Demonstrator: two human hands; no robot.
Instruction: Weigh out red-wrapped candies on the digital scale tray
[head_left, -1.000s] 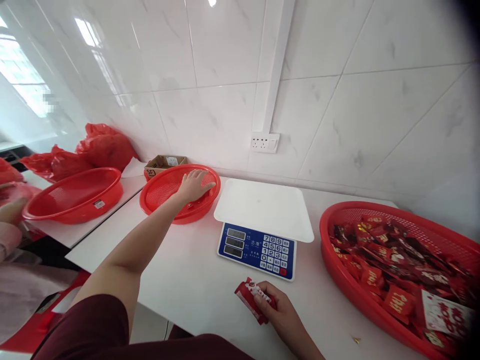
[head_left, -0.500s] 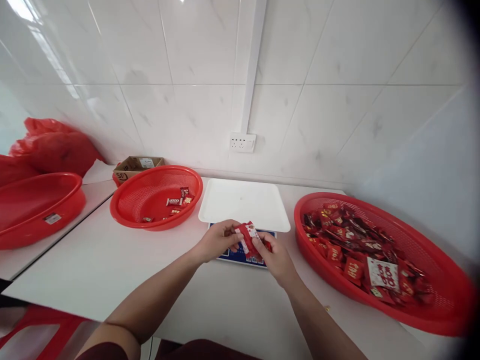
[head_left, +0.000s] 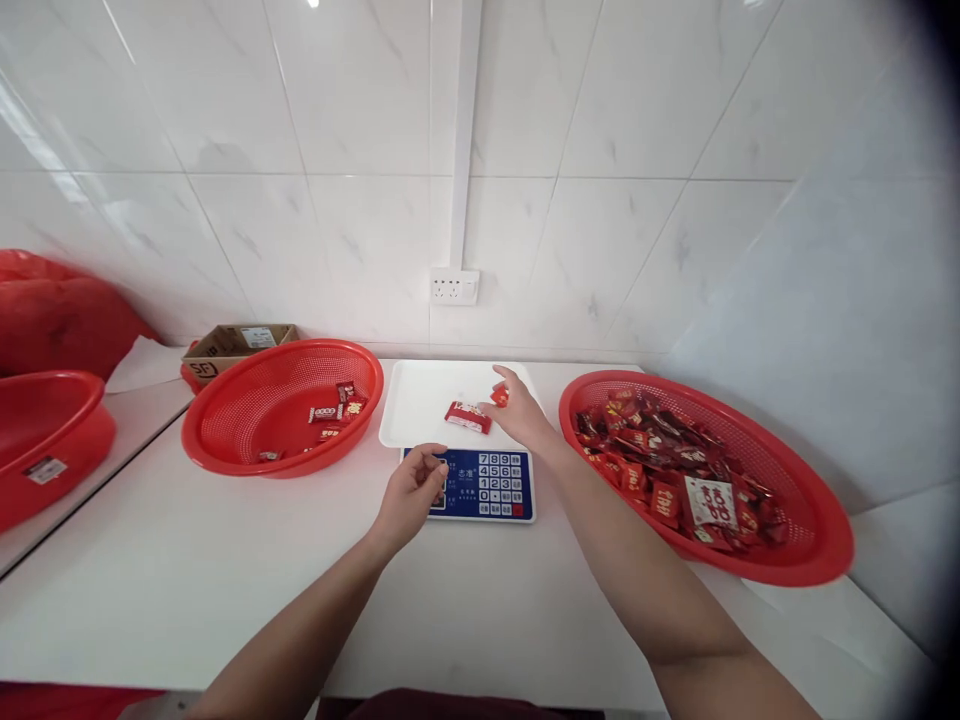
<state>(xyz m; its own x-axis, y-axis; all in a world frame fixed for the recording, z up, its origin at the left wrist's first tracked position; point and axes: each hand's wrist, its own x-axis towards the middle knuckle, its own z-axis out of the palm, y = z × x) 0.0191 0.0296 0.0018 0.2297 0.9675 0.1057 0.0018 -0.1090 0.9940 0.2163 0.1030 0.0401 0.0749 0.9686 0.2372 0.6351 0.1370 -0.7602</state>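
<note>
My right hand is over the right part of the white weighing tray, its fingers closed on a small red wrapped candy. Just left of those fingers, a red-and-white candy packet lies on the tray. In front of the tray is the blue keypad panel of the scale. My left hand hovers at the panel's left end, fingers loosely curled and apart, with nothing visible in them. It covers part of the display.
A red oval basket heaped with wrapped candies stands at right. Another red basket at left holds several candies. Behind it is a cardboard box. A third red basket and a red bag are at far left.
My hands have moved apart. The red-and-white packet they held together now lies on the tray. My right hand has moved forward over the tray; the view has shifted rightward.
</note>
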